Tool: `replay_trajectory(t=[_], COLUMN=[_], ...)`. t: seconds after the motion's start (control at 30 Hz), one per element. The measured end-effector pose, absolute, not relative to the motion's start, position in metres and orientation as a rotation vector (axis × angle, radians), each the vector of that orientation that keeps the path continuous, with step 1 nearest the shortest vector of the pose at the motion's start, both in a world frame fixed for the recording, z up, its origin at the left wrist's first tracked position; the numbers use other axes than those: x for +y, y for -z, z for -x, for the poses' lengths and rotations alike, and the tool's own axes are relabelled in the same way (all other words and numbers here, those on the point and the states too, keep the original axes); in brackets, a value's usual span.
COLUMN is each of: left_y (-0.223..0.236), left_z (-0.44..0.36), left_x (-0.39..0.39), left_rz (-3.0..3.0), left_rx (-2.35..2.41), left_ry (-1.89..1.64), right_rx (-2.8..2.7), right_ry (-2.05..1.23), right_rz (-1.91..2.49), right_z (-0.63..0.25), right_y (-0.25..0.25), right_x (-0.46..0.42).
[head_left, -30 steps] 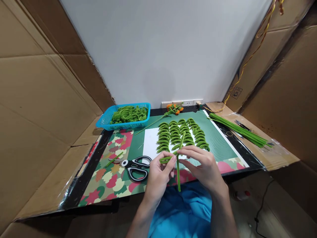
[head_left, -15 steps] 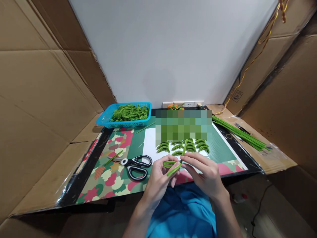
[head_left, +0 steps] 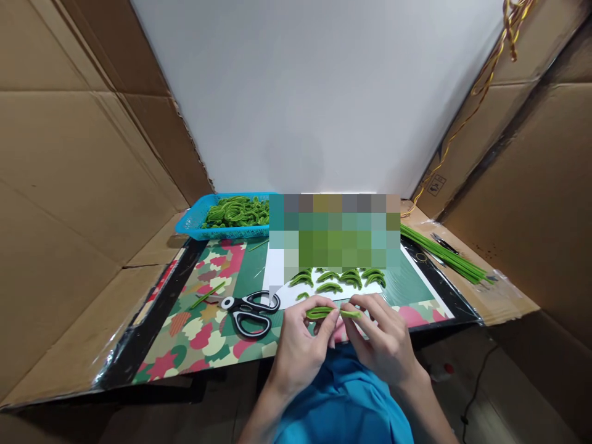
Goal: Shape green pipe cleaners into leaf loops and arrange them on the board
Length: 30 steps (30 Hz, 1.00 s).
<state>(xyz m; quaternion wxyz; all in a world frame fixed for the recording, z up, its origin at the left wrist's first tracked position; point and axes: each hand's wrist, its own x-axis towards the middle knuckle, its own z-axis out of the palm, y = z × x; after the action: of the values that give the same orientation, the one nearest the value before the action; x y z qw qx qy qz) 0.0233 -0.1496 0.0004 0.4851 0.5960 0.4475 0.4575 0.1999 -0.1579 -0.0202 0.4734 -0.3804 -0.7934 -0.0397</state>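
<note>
My left hand (head_left: pixel 303 345) and my right hand (head_left: pixel 382 342) meet at the near edge of the table, above my blue lap. Together they pinch a green pipe cleaner piece (head_left: pixel 330 312): the left fingers close on its folded loop, the right fingers close on the end beside it. Just beyond the hands, rows of bent green pipe cleaner leaves (head_left: pixel 340 279) lie on a white sheet (head_left: pixel 276 271); a pixelated block hides the farther rows. Black scissors (head_left: pixel 250 310) lie left of my left hand.
A blue basket (head_left: pixel 197 223) of green pipe cleaner loops stands at the back left. A bundle of straight green stems (head_left: pixel 439 254) lies at the right on brown card. A patterned mat (head_left: pixel 203 327) covers the table. Cardboard walls close in both sides.
The long green stem that stood upright between my hands has been turned down and now lies level between my fingertips. Both hands drew slightly toward me; the camera tilted down a little.
</note>
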Motion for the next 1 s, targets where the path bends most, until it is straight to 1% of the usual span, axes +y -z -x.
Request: replay_trajectory(t=[0.23, 0.33, 0.4, 0.47, 0.53, 0.7, 0.77, 0.83, 1.0], left_y=[-0.005, 0.003, 0.01, 0.016, 0.018, 0.014, 0.012, 0.01, 0.01], left_z=[-0.032, -0.032, -0.029, -0.027, -0.026, -0.025, -0.025, -0.025, -0.025], left_x=[-0.162, -0.158, -0.151, -0.144, -0.14, -0.139, -0.14, -0.141, -0.142], left_rz=[-1.845, -1.986, -2.103, -2.117, -1.957, -1.382, -1.27, -1.221, -1.223], left_rx=[1.135, 1.067, 1.006, 0.987, 1.052, 1.031, 0.952, 0.885, 0.871], left_ry=[-1.151, -1.141, -1.129, -1.111, -1.138, -1.145, -1.089, -1.049, -1.032], right_rx=[-1.549, -1.301, -1.167, -1.169, -1.264, -1.546, -1.666, -1.742, -1.73], right_ry=[-0.764, -1.271, -1.465, -1.423, -1.236, -0.44, -0.214, -0.114, -0.171], right_rz=[1.061, 1.007, 0.979, 0.984, 1.01, 1.023, 0.93, 0.86, 0.851], right_z=[-0.202, -0.205, -0.205, -0.202, -0.198, -0.192, -0.196, -0.2, -0.208], right_y=[0.006, 0.016, 0.025, 0.033, 0.034, 0.027, 0.027, 0.029, 0.033], right_x=[-0.168, -0.162, -0.157, -0.153, -0.152, -0.156, -0.156, -0.156, -0.157])
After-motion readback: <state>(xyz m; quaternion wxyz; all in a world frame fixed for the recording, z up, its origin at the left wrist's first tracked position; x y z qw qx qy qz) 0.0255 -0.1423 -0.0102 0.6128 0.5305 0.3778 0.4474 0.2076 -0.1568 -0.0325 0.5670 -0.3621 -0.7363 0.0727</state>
